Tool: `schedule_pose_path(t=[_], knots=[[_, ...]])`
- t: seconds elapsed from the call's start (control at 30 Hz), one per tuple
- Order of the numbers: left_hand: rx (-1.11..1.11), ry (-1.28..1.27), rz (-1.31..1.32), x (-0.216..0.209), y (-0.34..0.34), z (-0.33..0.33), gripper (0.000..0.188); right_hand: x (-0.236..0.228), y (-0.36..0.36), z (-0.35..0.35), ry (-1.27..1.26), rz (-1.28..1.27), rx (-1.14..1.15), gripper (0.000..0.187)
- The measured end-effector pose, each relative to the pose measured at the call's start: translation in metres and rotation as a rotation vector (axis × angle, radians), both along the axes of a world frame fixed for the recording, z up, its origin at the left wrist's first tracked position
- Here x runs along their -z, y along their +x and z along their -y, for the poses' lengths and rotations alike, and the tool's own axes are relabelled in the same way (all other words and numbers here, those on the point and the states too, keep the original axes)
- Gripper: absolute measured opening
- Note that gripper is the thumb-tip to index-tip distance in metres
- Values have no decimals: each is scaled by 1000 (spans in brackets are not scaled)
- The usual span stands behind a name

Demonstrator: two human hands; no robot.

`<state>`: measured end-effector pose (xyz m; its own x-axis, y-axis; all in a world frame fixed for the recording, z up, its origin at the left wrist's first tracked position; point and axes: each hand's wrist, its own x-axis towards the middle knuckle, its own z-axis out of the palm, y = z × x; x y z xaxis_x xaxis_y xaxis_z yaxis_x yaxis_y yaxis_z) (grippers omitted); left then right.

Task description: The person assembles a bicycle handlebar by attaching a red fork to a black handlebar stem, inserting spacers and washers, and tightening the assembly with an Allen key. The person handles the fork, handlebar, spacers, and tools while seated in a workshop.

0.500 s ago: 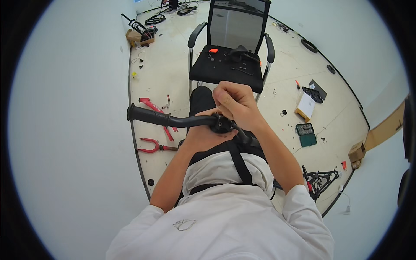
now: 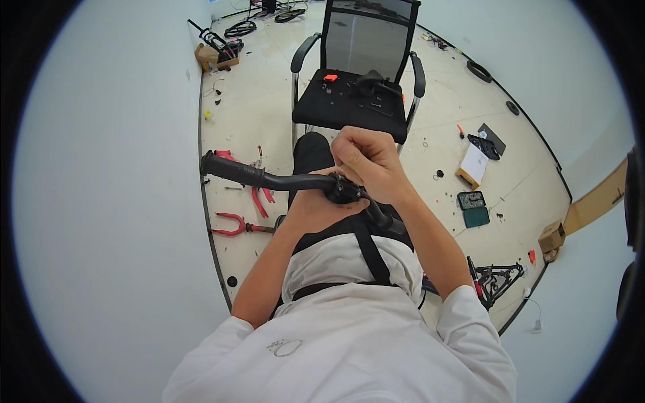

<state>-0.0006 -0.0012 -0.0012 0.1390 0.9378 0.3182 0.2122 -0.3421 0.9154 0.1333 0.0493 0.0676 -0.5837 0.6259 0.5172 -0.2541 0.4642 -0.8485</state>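
A black bicycle handlebar point(image 2: 289, 183) with a ribbed grip point(image 2: 235, 170) at its left end lies across my lap, its right part running down beneath my right forearm. At its middle is a black stem clamp point(image 2: 344, 191). My left hand point(image 2: 316, 209) is closed around the stem from below, thumb along its near side. Just above the clamp, my right hand point(image 2: 371, 161) is curled with thumb and fingers pressed together. Whatever it pinches is hidden behind the fingers.
Ahead stands a black office chair point(image 2: 349, 107) with a bicycle saddle point(image 2: 369, 82) and small parts on it. Red frame pieces and a red fork point(image 2: 232, 225) lie left. A green case point(image 2: 476, 215), a white box point(image 2: 472, 166) and a black frame point(image 2: 497, 279) lie right.
The handlebar has tilted, its left grip shifting slightly right and its right end showing more below. Both hands stay at the stem clamp, the right one nearly unmoved.
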Motion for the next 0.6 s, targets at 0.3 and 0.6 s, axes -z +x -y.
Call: schedule_pose_path(t=[0.3, 0.6], knots=[[-19, -240, -46, 3, 0, 3, 45, 11, -1, 2, 417, 105, 109, 20], [-361, 122, -579, 10, 11, -3, 35, 35, -1, -24, -376, 23, 217, 24]])
